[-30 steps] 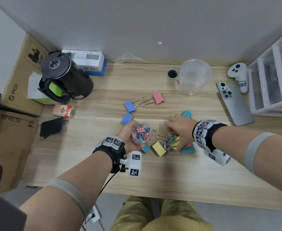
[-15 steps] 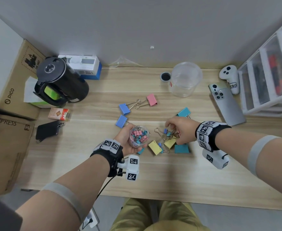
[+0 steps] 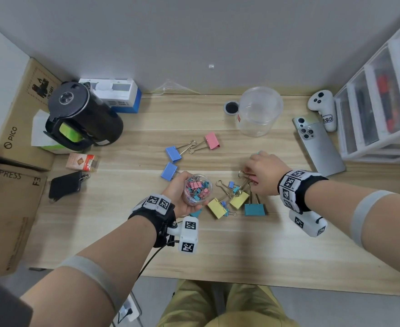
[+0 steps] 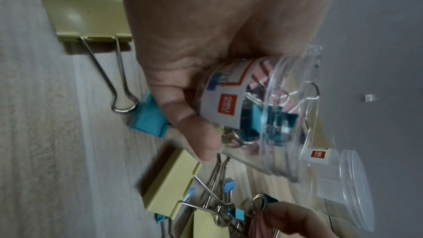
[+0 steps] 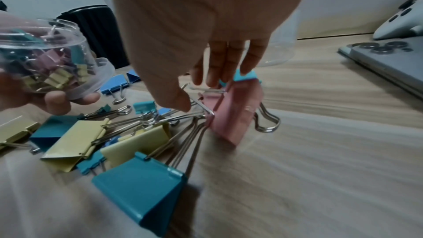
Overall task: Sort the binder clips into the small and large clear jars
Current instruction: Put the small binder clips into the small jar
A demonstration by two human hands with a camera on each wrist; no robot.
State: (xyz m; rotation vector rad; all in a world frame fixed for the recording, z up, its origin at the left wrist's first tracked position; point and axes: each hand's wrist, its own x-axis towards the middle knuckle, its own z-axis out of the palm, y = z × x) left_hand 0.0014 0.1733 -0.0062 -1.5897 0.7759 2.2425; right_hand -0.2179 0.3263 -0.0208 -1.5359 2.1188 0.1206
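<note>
The left hand (image 3: 179, 194) curls round the small jar (image 3: 197, 190) of little clips, above the surface (image 3: 218, 244). The right hand (image 3: 262, 172) pinches a pink binder clip's (image 5: 231, 115) wire handle, lifting it from the pile.

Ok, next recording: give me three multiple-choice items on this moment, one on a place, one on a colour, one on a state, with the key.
1. Where does the large clear jar stand?
A. at the back of the desk, beside the phone
B. in the left hand
C. on the drawer unit

2. What colour is the large clip at the right hand's fingers?
A. black
B. pink
C. orange

3. What is the state of the small jar?
A. empty, lying on the desk
B. capped with a lid
C. held in the left hand, small clips inside

Key: 1 A, the head view shows it upright near the wall; 2 B, the right wrist view shows pink; 3 C, coloured clips show through its wall.
</note>
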